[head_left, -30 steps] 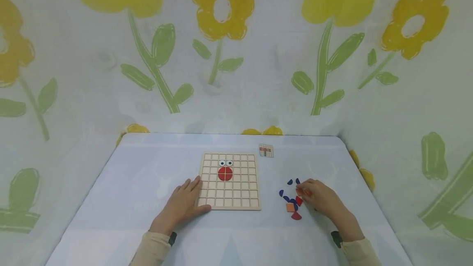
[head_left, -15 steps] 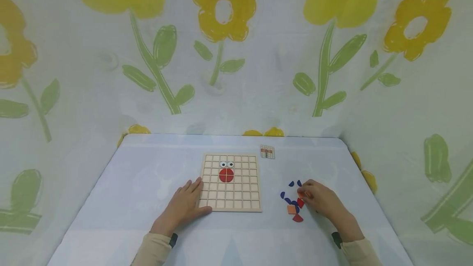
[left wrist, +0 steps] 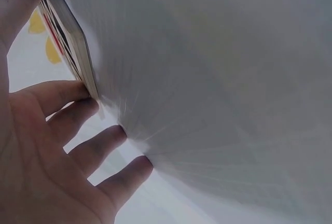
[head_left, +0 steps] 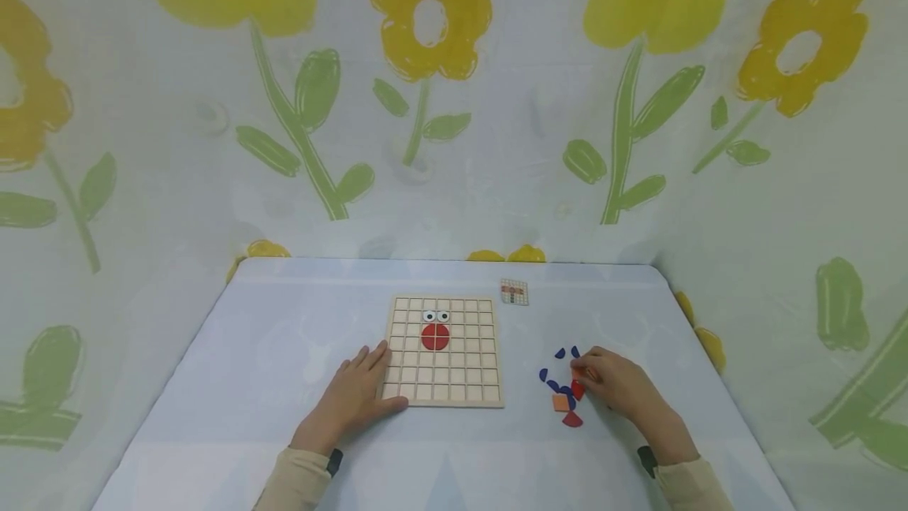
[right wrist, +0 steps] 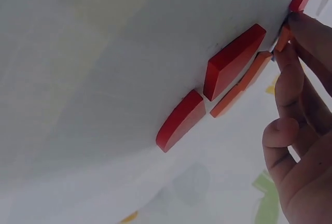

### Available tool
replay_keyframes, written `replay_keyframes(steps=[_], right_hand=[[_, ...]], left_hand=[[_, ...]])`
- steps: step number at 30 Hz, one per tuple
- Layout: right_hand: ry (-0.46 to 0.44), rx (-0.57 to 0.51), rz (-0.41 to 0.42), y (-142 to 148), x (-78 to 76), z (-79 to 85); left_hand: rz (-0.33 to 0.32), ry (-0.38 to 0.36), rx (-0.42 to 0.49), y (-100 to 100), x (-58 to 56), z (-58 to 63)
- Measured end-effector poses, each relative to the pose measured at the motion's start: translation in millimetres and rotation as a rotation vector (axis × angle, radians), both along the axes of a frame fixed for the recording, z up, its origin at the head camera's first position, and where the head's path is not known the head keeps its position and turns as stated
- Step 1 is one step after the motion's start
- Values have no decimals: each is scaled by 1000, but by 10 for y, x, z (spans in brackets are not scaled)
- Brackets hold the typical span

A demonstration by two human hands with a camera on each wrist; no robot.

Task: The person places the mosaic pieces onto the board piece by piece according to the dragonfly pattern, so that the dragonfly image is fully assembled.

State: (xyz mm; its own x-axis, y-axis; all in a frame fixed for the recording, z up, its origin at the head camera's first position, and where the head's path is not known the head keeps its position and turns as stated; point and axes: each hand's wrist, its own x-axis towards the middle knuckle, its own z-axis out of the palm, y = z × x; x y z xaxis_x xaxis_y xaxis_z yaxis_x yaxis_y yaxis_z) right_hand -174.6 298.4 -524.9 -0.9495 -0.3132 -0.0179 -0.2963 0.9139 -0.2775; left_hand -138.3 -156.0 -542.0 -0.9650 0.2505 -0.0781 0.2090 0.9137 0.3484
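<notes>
My left hand (head_left: 351, 393) rests at the left edge of a wooden grid board (head_left: 464, 367), fingers spread and thumb along the near corner. In the left wrist view, fingertips touch the board's rim (left wrist: 85, 60). Two round eye pieces (head_left: 436, 316) sit on the board above a red circle (head_left: 435, 337) made of quarter pieces. To the right of the board, my right hand (head_left: 615, 383) pinches a small orange piece (right wrist: 284, 36) between thumb and fingertips, close over the table. Red pieces (right wrist: 233, 62) lie beside it in the right wrist view.
Several blue curved pieces (head_left: 553, 386) are scattered left of the right hand, with an orange square (head_left: 561, 403) and a red quarter piece (head_left: 572, 419) nearer me. A small patterned card (head_left: 514, 292) lies beyond the board's far right corner. A flowered cloth wall (head_left: 496, 203) stands behind the table.
The camera view has shifted slightly. Both hands stay in nearly the same places, the right one still at the orange piece.
</notes>
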Motion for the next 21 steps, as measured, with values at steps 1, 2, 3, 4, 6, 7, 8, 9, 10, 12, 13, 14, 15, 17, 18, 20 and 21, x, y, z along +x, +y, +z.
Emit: replay_keyframes(steps=[1,2,3,4,6,7,8,9,10,12,13,14,15,17,18,20,21], right_hand=[[0,1,0,4,-2,2],[5,3,1,6,-4,4],[9,1,6,5,-6,9],[17,-3,12,1,-11,13],[40,-23,31,-24,-19,30],[54,-36,42,-47,-24,41],[66,-51,52,-76,-31,49],[77,-65,61,-111,-37,58],[90,-79,73,-151,-43,70],[117,-100,96,-240,-53,89],[133,-104,105,-287,-60,95],[152,-114,120,-333,-68,102],[178,-123,139,-379,-80,109],[247,-149,188,-465,-114,122],[286,-165,215,-505,-135,130],[369,-204,281,-576,-186,150],[407,-219,309,-612,-211,163]], left_hand=[[1,-2,1,3,1,3],[2,-6,-1,5,3,6],[3,-9,1,6,5,9],[4,-12,0,7,7,14],[4,-13,-4,6,11,22],[6,-12,-5,7,13,30],[6,-12,-9,8,14,36],[6,-9,-7,9,15,40],[6,-7,-8,10,15,45],[7,-9,-5,19,16,54],[8,-10,-3,25,17,58],[9,-11,-3,28,16,61],[8,-11,-3,28,14,58],[7,-10,-7,27,10,52],[8,-10,-10,24,9,47],[7,-7,-12,18,7,42],[7,-8,-11,16,6,35]])
